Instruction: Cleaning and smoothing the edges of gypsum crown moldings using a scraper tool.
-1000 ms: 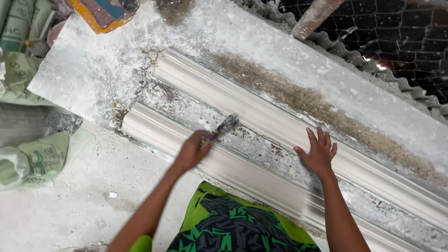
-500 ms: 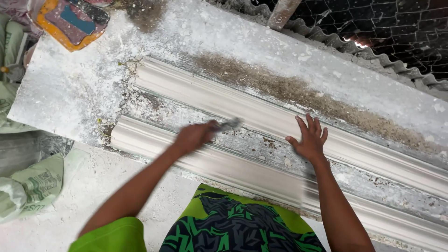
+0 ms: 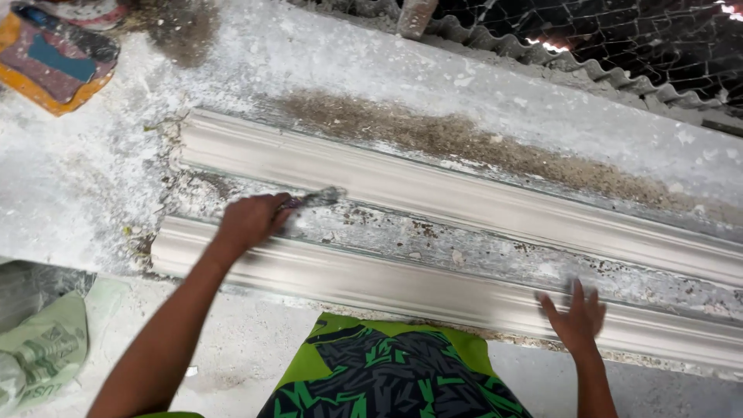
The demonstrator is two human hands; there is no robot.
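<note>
Brush (image 3: 313, 199) sat gripped in the left hand (image 3: 251, 220) between two long mouldings (image 3: 433, 193) on a dusty white table (image 3: 70, 186), while the right hand (image 3: 574, 319) lay open, empty, on the near moulding (image 3: 402, 286).

Left arm: bare, extended from the lower left of the view up and to the right, nearly straight
Left wrist: in line with the forearm, back of the hand facing the camera
Left hand (image 3: 251, 220): fingers curled shut around a thin handle, knuckles up, thumb side toward the upper right
Right arm: bare forearm entering from the bottom edge at lower right, pointing up and slightly left
Right wrist: straight, narrow part just below the palm
Right hand (image 3: 574, 317): open, palm down, fingers spread and pointing up; outline blurred
Spacing: hands well apart, left higher in the view than right
</note>
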